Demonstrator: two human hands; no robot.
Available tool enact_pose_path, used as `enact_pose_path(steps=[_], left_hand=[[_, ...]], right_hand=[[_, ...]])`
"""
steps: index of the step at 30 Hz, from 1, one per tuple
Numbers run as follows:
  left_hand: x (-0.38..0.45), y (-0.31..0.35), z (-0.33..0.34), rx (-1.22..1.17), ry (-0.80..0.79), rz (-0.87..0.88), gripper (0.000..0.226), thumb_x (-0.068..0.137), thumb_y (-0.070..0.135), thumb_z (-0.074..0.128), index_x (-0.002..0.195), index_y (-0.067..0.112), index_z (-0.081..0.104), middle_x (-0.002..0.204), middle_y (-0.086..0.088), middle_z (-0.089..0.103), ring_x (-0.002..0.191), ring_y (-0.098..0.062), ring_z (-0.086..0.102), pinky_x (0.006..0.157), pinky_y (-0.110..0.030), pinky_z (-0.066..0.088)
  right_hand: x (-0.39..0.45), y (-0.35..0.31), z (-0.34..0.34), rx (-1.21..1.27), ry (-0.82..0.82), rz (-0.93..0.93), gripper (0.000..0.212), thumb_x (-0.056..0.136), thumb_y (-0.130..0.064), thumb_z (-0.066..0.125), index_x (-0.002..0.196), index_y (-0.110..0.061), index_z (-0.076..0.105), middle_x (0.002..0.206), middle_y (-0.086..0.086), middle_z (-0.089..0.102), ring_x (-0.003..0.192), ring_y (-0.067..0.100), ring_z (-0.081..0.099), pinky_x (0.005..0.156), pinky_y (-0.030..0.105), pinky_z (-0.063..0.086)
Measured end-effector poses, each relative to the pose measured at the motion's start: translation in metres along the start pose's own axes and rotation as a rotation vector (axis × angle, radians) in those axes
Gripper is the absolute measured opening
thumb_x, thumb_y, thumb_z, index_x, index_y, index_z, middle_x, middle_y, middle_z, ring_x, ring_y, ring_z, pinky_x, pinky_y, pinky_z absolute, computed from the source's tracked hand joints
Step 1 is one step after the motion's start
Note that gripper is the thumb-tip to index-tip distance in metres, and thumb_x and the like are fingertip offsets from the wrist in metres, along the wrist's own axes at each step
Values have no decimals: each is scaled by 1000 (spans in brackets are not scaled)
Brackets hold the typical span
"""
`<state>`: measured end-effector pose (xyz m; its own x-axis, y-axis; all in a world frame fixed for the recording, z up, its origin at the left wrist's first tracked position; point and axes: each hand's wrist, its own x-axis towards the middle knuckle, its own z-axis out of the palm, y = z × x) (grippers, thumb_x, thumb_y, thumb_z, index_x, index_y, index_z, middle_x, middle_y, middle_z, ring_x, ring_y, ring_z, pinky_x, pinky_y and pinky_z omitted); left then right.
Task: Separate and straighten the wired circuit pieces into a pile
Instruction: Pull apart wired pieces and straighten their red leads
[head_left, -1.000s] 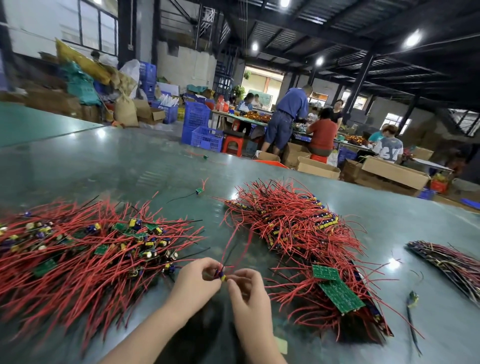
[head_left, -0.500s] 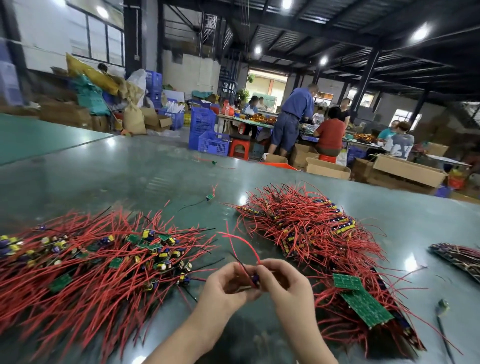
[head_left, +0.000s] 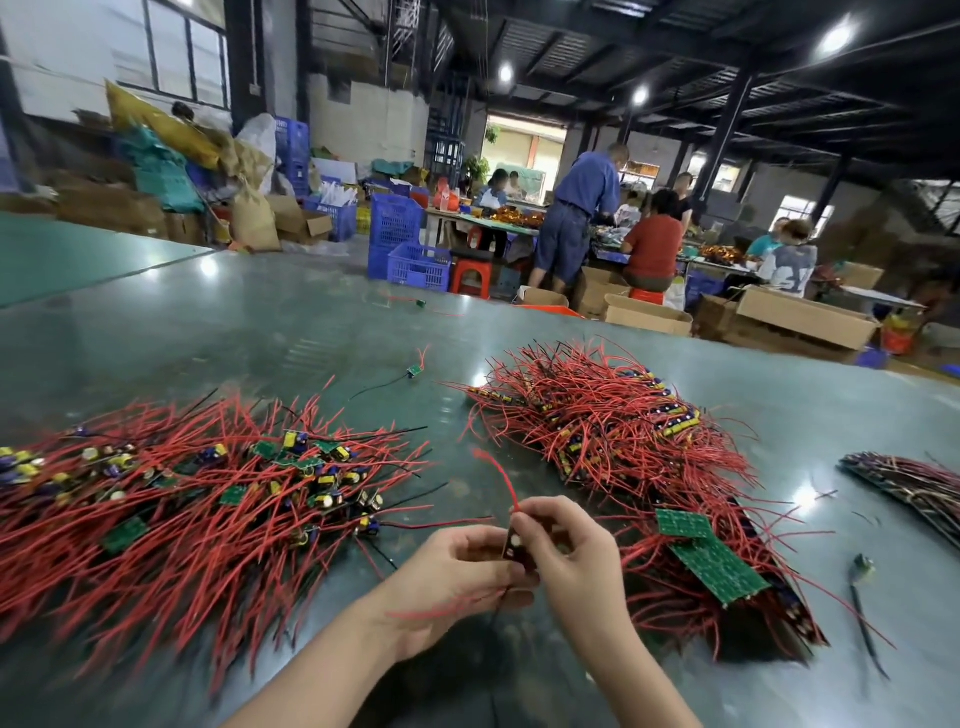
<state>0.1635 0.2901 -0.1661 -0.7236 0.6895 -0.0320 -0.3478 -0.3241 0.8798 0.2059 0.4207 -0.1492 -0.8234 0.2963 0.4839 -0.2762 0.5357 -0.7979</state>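
Wired circuit piece (head_left: 514, 544), small dark board with thin red and black leads, sits pinched between both hands above the grey-green glossy tabletop (head_left: 260, 332). Right hand (head_left: 566, 561) grips the board by its edge with thumb and fingertips; left hand (head_left: 457, 577) curls round the lower side, with a blurred red lead running across its palm. One red lead arcs up and away from the grip, free in air.

Handling guess: very light, board rigid, leads soft and springy, so they hold a bend and snag on neighbours. Solder joints are likely the weak spot. Hold the board edge and draw each lead between the fingers; don't yank at the joint.

Left of the grip: loose tangled heap of red-wired boards with yellow and purple components (head_left: 197, 499), close by. Right of the grip: denser aligned pile of red-wired boards (head_left: 623, 447), with flat green circuit panels (head_left: 711, 561) lying on its near end. Further right, a dark bundle of wired boards (head_left: 914, 483), well apart. Beyond the grip, one stray small green board with leads (head_left: 414, 370) lies alone.
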Motion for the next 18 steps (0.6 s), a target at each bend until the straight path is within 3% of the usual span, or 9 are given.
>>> enact_pose_path(steps=[5,9,14,16,18], left_hand=[[-4,1,2,68,-43,28,28,74,-4,66,101,-3,64,88,-13,70,73,-16,68,66,-25,55],[-5,-2,5,217,-99,29,21,86,-11,55,100,1,64,85,-5,68,67,-9,61,59,-19,49],[-2,-1,17,178,-65,-19,23,85,-10,45,98,4,58,80,-5,68,57,-8,52,55,-18,41],[-2,2,20,132,-71,-93,10,85,6,46,93,8,52,72,-6,65,49,-10,44,48,-19,34],[-3,3,21,146,-48,-167,15,93,26,41,91,13,47,61,-3,58,44,-10,35,44,-19,29]], right_hand=[[4,-2,-3,387,46,313,12,85,-6,64,77,-14,66,59,-5,62,55,6,54,54,17,46],[4,-3,-3,575,-97,476,18,88,-10,60,70,-14,65,50,0,49,39,11,39,37,18,33],[8,-3,-7,557,-104,445,10,90,-7,58,86,-11,65,53,-1,51,47,15,43,45,20,35],[7,-2,-8,560,-130,420,11,89,-3,58,89,-10,67,57,-1,56,49,13,50,44,20,42],[6,-3,-6,533,-176,403,13,87,-2,60,85,-12,68,64,-2,60,60,11,54,58,23,47]])
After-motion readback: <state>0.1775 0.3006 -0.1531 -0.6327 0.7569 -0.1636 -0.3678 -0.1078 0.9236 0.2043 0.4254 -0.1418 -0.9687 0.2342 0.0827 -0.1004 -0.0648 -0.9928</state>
